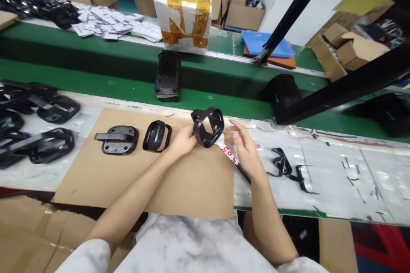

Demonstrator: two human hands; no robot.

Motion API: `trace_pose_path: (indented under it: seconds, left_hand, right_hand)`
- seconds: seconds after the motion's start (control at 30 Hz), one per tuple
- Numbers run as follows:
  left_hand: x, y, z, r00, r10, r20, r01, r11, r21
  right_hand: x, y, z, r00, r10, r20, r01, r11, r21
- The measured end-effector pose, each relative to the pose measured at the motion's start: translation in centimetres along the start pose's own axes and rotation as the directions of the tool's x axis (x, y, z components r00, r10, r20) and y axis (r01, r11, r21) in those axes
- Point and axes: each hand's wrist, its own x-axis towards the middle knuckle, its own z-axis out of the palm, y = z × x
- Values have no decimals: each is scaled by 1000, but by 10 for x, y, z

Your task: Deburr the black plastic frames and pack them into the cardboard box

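Observation:
My left hand (185, 140) is closed on the near left side of a black plastic frame (209, 140), which is tilted up over a cardboard sheet (195, 183). Just right of the frame is my right hand (245, 145), fingers apart and holding nothing I can see. Between that hand and the frame runs a white strip with pink marks (229, 153), its lower end meeting a thin black piece (242, 172). A black plate with a strap-like bar (121, 140) lies on the sheet to the left. Beside it sits another black frame (156, 136).
More black parts (51, 145) pile up at far left. Black scraps (282, 164) lie on the right. Behind are a black ribbed block (168, 76), a taped white box (184, 13), a blue tray (270, 44) and white cards (104, 22). A black post (294, 13) slants at right.

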Motion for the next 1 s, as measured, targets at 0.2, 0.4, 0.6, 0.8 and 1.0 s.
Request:
trace_pose_path:
  seconds: [0.2, 0.4, 0.6, 0.8, 1.0]
  left_hand:
    - [1, -12, 1, 995, 25, -99, 17, 916, 401]
    - [5, -18, 0, 974, 192, -120, -92, 820, 565]
    - [4, -23, 3, 965, 218, -145, -82, 777, 624]
    - [3, -20, 4, 972, 202, -120, -75, 752, 655]
    - [-1, -20, 4, 980, 199, -33, -125, 729, 673]
  right_hand:
    - [-60, 24, -20, 976, 212, 47, -142, 787, -601]
    - [-79, 33, -29, 974, 223, -29, -202, 814, -545]
    - [-102, 25, -23, 972, 237, -1, -191, 780, -597]
    - [-111, 33, -28, 939, 343, -15, -282, 744, -606]
    - [-115, 24, -43, 875, 480, 68, -448, 854, -263]
